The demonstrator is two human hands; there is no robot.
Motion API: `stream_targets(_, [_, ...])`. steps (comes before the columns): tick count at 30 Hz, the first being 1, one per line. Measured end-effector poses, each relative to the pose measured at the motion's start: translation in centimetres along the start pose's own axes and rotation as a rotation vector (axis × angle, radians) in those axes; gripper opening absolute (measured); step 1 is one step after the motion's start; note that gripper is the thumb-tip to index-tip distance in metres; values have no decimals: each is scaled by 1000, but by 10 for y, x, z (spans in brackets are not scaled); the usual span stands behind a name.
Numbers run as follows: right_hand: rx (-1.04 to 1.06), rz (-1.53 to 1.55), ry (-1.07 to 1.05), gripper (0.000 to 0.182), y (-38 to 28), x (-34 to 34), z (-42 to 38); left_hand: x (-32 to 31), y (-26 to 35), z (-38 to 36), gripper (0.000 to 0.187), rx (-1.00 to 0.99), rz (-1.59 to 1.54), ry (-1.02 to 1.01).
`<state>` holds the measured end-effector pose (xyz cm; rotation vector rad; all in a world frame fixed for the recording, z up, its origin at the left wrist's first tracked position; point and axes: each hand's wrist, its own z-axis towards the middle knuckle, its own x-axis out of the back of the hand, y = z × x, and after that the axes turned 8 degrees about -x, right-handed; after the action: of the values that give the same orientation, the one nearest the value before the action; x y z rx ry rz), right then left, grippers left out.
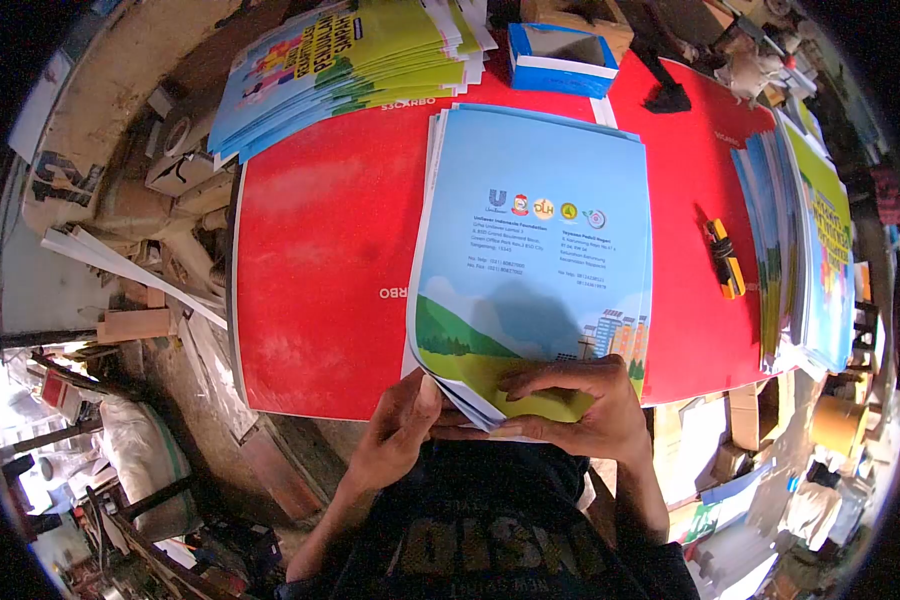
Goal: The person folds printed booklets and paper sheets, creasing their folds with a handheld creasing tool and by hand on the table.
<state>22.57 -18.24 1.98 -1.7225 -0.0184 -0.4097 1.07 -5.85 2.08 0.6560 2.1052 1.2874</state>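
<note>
A stack of printed booklets (530, 250) lies on the red tabletop (320, 270) in front of me, its light-blue back cover with logos facing up. The near edge of the top sheets is bent upward. My left hand (400, 425) pinches the lower left corner, thumb on top and fingers underneath. My right hand (590, 405) grips the near edge toward the right, its thumb at the edge and its fingers curled over the green part of the cover. How many sheets lie between the fingers cannot be made out.
Fanned booklets (340, 70) lie at the back left, and another booklet pile (805, 240) stands at the right edge. A yellow-and-black cutter knife (725, 260) rests near that pile. At the back is a blue-and-white open box (562, 60). Wood scraps and a white sack (145, 465) crowd the left floor.
</note>
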Motion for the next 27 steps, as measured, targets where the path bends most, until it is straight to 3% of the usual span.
stream_targets(1, [0, 0, 0, 29, 3, -2, 0, 1, 3, 1, 39, 57, -27, 26])
stream_targets(4, [48, 21, 71, 28, 9, -5, -1, 16, -3, 6, 60, -14, -22, -245])
stream_targets(7, [-37, 12, -1, 28, 2, 0, -1, 15, -7, 9, 61, 32, 52, -232])
stream_targets(10, [-38, 24, 0, 27, 4, 0, -1, 15, -22, 9, 62, -35, -178, -245])
stream_targets(16, [-22, 35, -9, 26, 5, -2, -1, 41, -63, -5, 61, -143, 164, -87])
stream_targets(17, [5, 61, 14, 25, 9, -5, -1, 36, -49, 3, 64, -197, 127, -237])
stream_targets(20, [20, 73, 20, 23, 4, -3, -1, -3, 4, 0, 64, -251, -8, -133])
stream_targets(22, [13, 56, 0, 22, -1, -1, 0, -2, 8, 4, 61, -48, 249, -187])
stream_targets(26, [106, -81, -12, 33, -4, -1, -1, 3, -14, -2, 71, -106, 261, -113])
stream_targets(27, [112, -92, -2, 37, -4, -2, -2, 3, -14, -2, 72, -36, 190, -73])
